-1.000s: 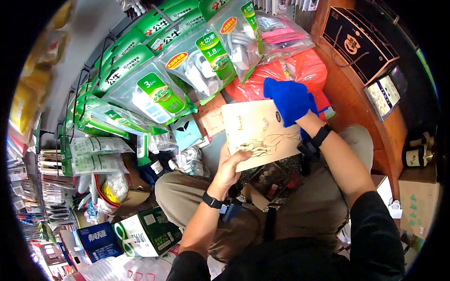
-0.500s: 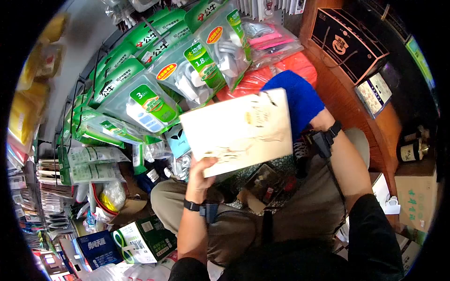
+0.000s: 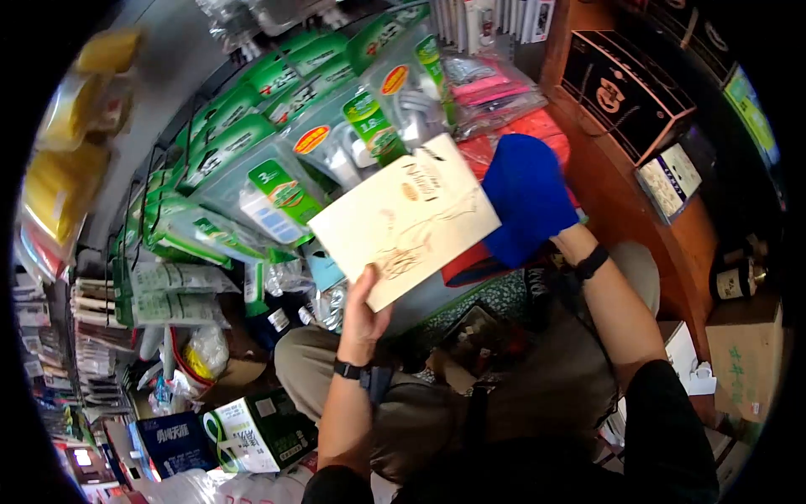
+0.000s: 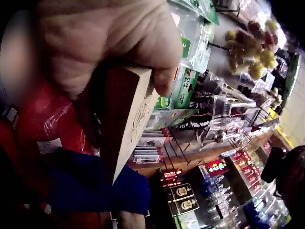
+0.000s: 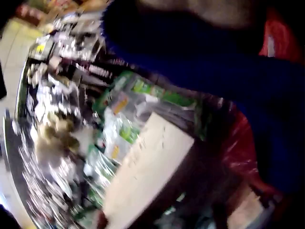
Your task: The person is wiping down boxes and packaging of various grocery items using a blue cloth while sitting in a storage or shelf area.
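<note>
My left hand (image 3: 366, 312) grips a flat cream box (image 3: 407, 223) by its near left corner, thumb on top. Fine line drawings and lettering cover the upper face, and the box slants up and away. In the left wrist view, one side of the box (image 4: 116, 114) is dark and my left hand (image 4: 109, 38) wraps over its end. A blue cloth (image 3: 529, 197) covers my right hand (image 3: 573, 242) like a mitt, so its fingers are hidden and I cannot tell how they lie. The cloth is close to the box's right corner.
Green-topped bags of power strips (image 3: 277, 197) hang behind the box. A red plastic bag (image 3: 537, 126) lies beyond the cloth. At right, a black carton (image 3: 625, 97) stands on a brown wooden surface (image 3: 600, 197). A small open container (image 3: 474, 336) is below the hands.
The box has moved left and turned, its right end now lower. The blue cloth, first overlapping the box's right end, is now beside it and spread wider over my right hand.
</note>
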`<state>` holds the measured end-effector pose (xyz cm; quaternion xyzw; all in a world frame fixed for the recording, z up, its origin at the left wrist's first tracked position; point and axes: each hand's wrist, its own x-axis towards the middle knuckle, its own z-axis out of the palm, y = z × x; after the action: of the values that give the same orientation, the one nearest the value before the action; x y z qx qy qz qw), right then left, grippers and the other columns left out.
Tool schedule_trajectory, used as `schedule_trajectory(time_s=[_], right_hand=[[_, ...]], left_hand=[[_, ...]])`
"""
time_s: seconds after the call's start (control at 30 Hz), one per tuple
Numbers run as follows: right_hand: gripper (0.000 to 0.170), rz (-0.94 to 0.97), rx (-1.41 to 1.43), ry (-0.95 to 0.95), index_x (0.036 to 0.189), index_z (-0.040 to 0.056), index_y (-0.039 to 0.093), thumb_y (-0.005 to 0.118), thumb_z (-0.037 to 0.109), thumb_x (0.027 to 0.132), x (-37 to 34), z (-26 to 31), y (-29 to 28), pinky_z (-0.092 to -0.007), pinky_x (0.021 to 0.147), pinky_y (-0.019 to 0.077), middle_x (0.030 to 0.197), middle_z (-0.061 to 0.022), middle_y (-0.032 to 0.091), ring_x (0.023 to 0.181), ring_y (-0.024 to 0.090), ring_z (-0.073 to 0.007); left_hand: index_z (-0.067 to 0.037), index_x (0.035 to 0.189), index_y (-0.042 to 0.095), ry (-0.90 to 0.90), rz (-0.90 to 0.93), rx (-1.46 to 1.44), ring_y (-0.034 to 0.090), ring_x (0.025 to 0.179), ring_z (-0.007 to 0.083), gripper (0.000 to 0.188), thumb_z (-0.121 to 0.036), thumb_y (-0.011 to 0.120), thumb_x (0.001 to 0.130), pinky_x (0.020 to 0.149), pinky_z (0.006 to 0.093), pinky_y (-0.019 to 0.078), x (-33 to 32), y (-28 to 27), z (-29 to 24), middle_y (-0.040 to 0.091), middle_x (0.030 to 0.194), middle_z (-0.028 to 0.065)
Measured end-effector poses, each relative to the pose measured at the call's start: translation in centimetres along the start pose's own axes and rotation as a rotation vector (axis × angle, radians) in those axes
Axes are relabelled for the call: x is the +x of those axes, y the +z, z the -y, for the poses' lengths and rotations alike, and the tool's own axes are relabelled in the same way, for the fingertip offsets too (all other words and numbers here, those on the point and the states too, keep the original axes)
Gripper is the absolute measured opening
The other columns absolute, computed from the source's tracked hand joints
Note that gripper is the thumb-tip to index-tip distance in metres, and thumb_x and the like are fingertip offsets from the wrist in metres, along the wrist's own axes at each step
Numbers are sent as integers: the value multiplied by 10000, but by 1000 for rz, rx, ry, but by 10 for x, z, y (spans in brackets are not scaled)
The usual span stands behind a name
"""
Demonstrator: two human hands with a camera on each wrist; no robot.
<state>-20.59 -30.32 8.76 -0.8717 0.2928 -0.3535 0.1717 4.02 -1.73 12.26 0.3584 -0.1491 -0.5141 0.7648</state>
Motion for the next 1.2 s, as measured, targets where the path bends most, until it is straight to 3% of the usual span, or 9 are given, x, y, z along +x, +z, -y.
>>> schedule_trajectory(time_s=[0.17,0.27,0.37,0.5,0.6,0.67,0.83,0.93,1.2], right_hand=[[414,109,-376,-13,1273,82,634,652,170,869,30,63,-31,-434,914,495,1208,-142,663,1093,635,-318],[442,-75,109,-217,1336,54,568,639,149,910,6,28,-9,-409,954,477,1258,-135,617,1147,591,-287],[419,-96,856,217,1377,44,529,581,151,975,-39,6,50,-437,1033,445,1322,-116,580,1222,545,-282],[485,-4,351,-108,1492,14,410,493,182,1045,-66,134,67,-436,1146,359,1424,-131,522,1304,497,-292],[522,149,1465,207,1547,29,327,430,247,1084,-79,169,97,-413,1223,259,1538,-123,419,1413,389,-252],[521,248,1484,254,1555,39,314,396,286,1104,-79,171,93,-401,1240,229,1562,-112,394,1439,357,-233],[530,200,74,-282,1546,41,318,398,310,1096,-53,167,65,-401,1246,198,1551,-108,409,1427,371,-239],[483,175,726,88,1481,23,390,412,280,1072,-45,141,73,-405,1188,278,1472,-151,470,1356,439,-272],[383,-122,60,59,1338,-31,502,443,182,1025,-20,71,56,-427,1035,429,1299,-258,556,1182,560,-350]], left_hand=[[-13,1523,323,61,96,111,478,1385,313,636,-380,539,1050,1159,462,401,0,5,0,443,1529,157],[-36,1543,283,127,64,196,470,1389,307,690,-455,516,1047,1147,460,413,0,3,-1,438,1527,151],[19,1524,264,203,11,384,487,1339,244,841,-563,565,996,1118,388,400,4,-1,13,446,1502,150],[-24,1526,293,229,20,457,529,1296,246,804,-582,530,998,1090,406,446,0,22,52,499,1460,130],[-56,1499,380,140,-6,433,577,1217,168,520,-344,505,1084,1038,343,493,-11,38,67,559,1392,77],[-65,1474,421,3,0,248,588,1213,172,483,-337,504,1084,1038,354,504,-16,46,61,582,1364,66],[-80,1480,400,-11,9,99,585,1246,196,470,-318,492,1086,1059,369,497,-14,28,66,566,1396,71],[-64,1478,391,13,48,100,572,1275,214,487,-316,503,1077,1077,383,479,-20,35,57,545,1425,87],[-3,1496,359,-42,105,81,499,1367,263,632,-382,569,1035,1147,414,412,-25,33,52,491,1492,134]])
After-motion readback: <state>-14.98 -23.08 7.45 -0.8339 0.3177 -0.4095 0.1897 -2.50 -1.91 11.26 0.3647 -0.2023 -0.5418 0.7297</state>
